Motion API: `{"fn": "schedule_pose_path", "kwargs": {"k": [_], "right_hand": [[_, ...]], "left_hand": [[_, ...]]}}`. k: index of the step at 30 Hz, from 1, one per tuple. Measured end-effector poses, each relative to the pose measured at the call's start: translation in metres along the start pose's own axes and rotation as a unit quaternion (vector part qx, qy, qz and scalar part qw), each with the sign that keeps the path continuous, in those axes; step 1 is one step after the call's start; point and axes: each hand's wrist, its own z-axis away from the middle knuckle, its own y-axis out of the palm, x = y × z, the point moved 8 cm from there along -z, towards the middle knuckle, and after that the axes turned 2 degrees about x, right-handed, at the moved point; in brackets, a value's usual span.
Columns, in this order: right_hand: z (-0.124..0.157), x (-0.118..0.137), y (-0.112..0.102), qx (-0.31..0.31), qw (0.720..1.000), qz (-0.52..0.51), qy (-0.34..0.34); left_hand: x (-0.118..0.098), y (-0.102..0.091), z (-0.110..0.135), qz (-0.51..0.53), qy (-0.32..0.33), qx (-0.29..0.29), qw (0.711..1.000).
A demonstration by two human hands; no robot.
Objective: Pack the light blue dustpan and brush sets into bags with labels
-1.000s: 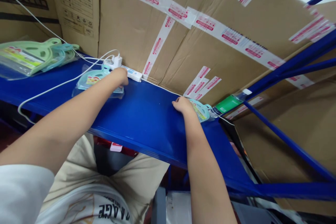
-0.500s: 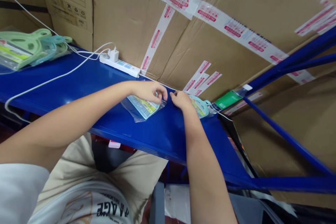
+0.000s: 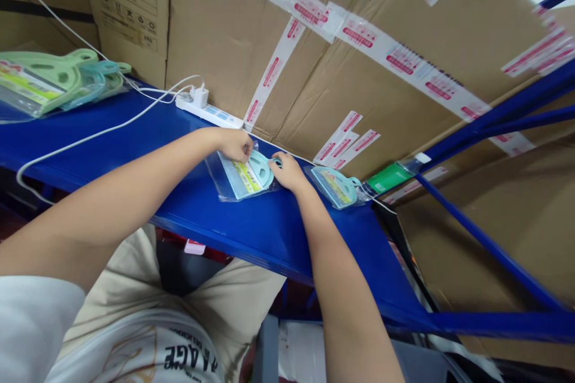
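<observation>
A light-blue dustpan [image 3: 262, 169] with a yellow-green label lies in a clear plastic bag on the blue shelf in front of me. My left hand [image 3: 236, 145] is closed at the bag's upper edge, its fingers curled in a pinch over the packaging. At the handle end, my right hand [image 3: 288, 172] has its thumb and fingers closed around the handle loop. To the right of my right hand is a second bagged light-blue dustpan [image 3: 335, 185], which neither hand touches.
Several bagged green and blue dustpans [image 3: 67, 81] are stacked at the left. A white power strip [image 3: 211, 112] with plugs and cables runs along the back, against large cardboard boxes [image 3: 215, 42]. A green-labelled bottle [image 3: 393, 178] lies at the right by the blue metal frame [image 3: 489, 236].
Both hands have moved left. My left hand has shifted to the bag's upper edge, and my right hand has come to the dustpan's handle. The second dustpan is now more exposed.
</observation>
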Motion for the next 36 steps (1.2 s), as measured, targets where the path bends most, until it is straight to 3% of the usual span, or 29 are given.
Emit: {"fn": "schedule_pose_path", "kwargs": {"k": [4, 8, 12, 16, 21, 27, 33, 36], "right_hand": [[0.006, -0.013, -0.009, 0.041, 0.996, 0.031, 0.074], [0.014, -0.018, -0.009, 0.101, 0.988, -0.049, 0.105], [0.017, -0.019, -0.006, 0.116, 0.979, -0.113, 0.123], [0.016, -0.024, -0.002, 0.11, 0.967, -0.182, 0.142], [0.017, -0.033, -0.004, 0.102, 0.924, -0.343, 0.132], [0.017, -0.04, -0.012, 0.076, 0.905, -0.405, 0.108], [0.01, -0.039, -0.029, -0.024, 0.853, -0.516, 0.073], [0.006, -0.039, -0.035, -0.06, 0.844, -0.53, 0.058]], "left_hand": [[-0.001, -0.019, 0.002, -0.057, -0.012, -0.099, 0.993], [0.014, -0.034, 0.004, -0.085, -0.069, -0.155, 0.982], [0.034, -0.034, 0.003, -0.076, -0.136, -0.138, 0.978], [0.049, -0.022, 0.0, 0.05, -0.169, -0.092, 0.98], [0.053, -0.01, -0.003, 0.194, -0.161, -0.064, 0.966], [0.055, 0.001, -0.008, 0.269, -0.145, -0.047, 0.951], [0.055, 0.006, -0.014, 0.311, -0.134, -0.049, 0.94], [0.048, 0.011, -0.016, 0.335, -0.115, -0.041, 0.934]]}}
